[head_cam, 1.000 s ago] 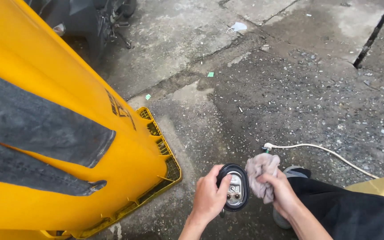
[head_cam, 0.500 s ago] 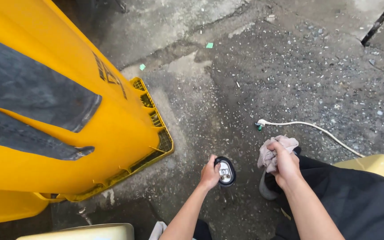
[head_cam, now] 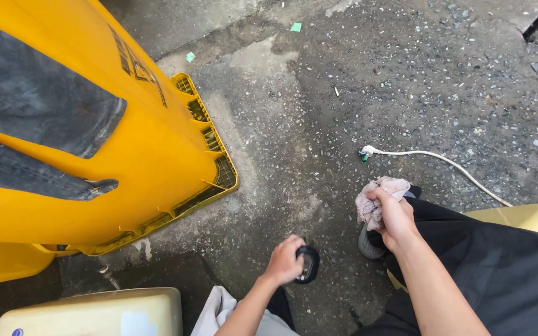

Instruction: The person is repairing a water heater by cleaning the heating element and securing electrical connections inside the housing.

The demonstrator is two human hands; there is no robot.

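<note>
Over wet, gritty concrete (head_cam: 319, 112) outdoors, the left hand (head_cam: 286, 260) is closed around a small black-rimmed mirror (head_cam: 307, 264), held low just above the ground, its oval face glinting. The right hand (head_cam: 395, 214), apart from it, grips a crumpled pinkish rag (head_cam: 372, 198) above a dark-trousered knee. Just beyond lies a white hose (head_cam: 431, 158). A yellow bin (head_cam: 157, 162) tipped on its side fills the left, with grey cloth (head_cam: 38, 112) draped over it.

a yellow bin (head_cam: 157, 155) beside a white hose (head_cam: 443, 162) on wet concrete (head_cam: 406, 74).
</note>
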